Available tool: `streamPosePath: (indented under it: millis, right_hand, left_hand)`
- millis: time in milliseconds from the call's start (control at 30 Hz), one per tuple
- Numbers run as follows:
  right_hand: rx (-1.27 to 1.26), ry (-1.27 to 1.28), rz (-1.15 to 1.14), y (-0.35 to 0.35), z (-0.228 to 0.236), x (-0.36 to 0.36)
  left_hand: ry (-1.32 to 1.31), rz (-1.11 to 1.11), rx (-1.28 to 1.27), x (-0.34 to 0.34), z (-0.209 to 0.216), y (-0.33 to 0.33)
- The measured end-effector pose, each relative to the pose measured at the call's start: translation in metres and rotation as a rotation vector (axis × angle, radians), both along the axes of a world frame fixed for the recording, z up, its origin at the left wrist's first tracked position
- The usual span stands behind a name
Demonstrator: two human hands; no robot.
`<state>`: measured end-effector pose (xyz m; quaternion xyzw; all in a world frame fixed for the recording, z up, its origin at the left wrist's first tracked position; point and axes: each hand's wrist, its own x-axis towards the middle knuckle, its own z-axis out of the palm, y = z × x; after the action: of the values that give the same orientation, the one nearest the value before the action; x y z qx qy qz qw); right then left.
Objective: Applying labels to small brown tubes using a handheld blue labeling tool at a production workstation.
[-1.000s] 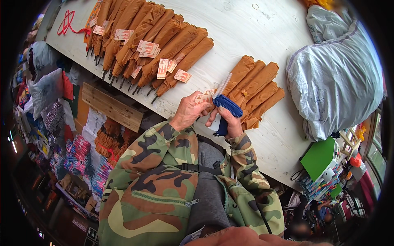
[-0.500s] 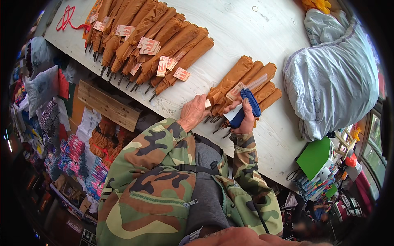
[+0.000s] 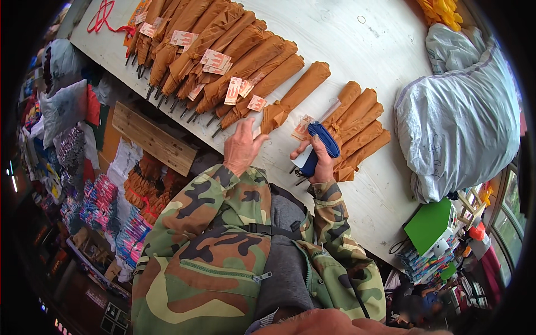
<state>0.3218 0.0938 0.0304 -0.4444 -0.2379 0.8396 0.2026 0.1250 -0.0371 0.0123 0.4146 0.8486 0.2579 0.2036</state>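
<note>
My left hand [image 3: 240,147] is closed round the lower end of a folded brown umbrella [image 3: 297,94], which lies slanted across the table. A small pale piece shows between thumb and fingers; the umbrella's tip there is hidden. My right hand [image 3: 320,165] grips a blue tagging gun [image 3: 325,139] with a clear strip rising from it. A printed paper tag [image 3: 303,127] sits by the gun. Beside that hand lies a smaller bunch of folded brown umbrellas [image 3: 357,120]. To the left of the held umbrella, a long row of tagged brown umbrellas [image 3: 240,68] lies close together.
The white table [image 3: 368,218] spreads under everything. A large white sack [image 3: 455,123] stands at right, with a green-topped box [image 3: 429,226] below it. Red ribbon [image 3: 103,21] lies at the far left. A wooden plank [image 3: 153,139] and stacked goods are beyond the table's near edge.
My left hand has moved left, drawing one umbrella away from the smaller bunch toward the long row. The right hand, with the tagging gun, has shifted slightly left.
</note>
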Motion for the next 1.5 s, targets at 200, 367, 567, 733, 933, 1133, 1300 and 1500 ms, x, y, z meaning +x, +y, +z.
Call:
streamPosePath:
  millis: [200, 367, 567, 733, 933, 1133, 1300, 1500]
  right_hand:
    - [0.022, -0.053, 0.031, 0.006, 0.008, -0.012]
    - [0.001, -0.063, 0.057, 0.004, -0.013, -0.004]
    - [-0.025, -0.011, 0.104, 0.005, -0.002, -0.012]
    - [-0.072, -0.039, 0.115, 0.002, -0.01, -0.004]
    - [-0.018, 0.023, 0.168, 0.005, 0.0, -0.003]
    - [0.033, 0.009, 0.283, 0.002, -0.005, 0.001]
    - [0.003, -0.015, 0.318, 0.003, -0.005, -0.005]
    - [0.002, -0.002, 0.34, 0.003, -0.008, -0.008]
  left_hand:
    - [0.405, -0.151, -0.142, 0.002, -0.027, -0.006]
    - [0.642, -0.225, -0.055, -0.016, -0.024, -0.02]
    - [0.47, -0.316, -0.02, -0.007, -0.015, -0.039]
    - [0.289, -0.229, 0.078, -0.005, -0.008, -0.012]
    - [0.156, -0.164, 0.226, 0.003, -0.01, 0.034]
    - [0.118, -0.161, 0.237, 0.004, -0.02, 0.043]
    - [0.089, -0.132, 0.303, 0.005, -0.019, 0.046]
    - [0.033, -0.167, 0.329, 0.006, -0.018, 0.048]
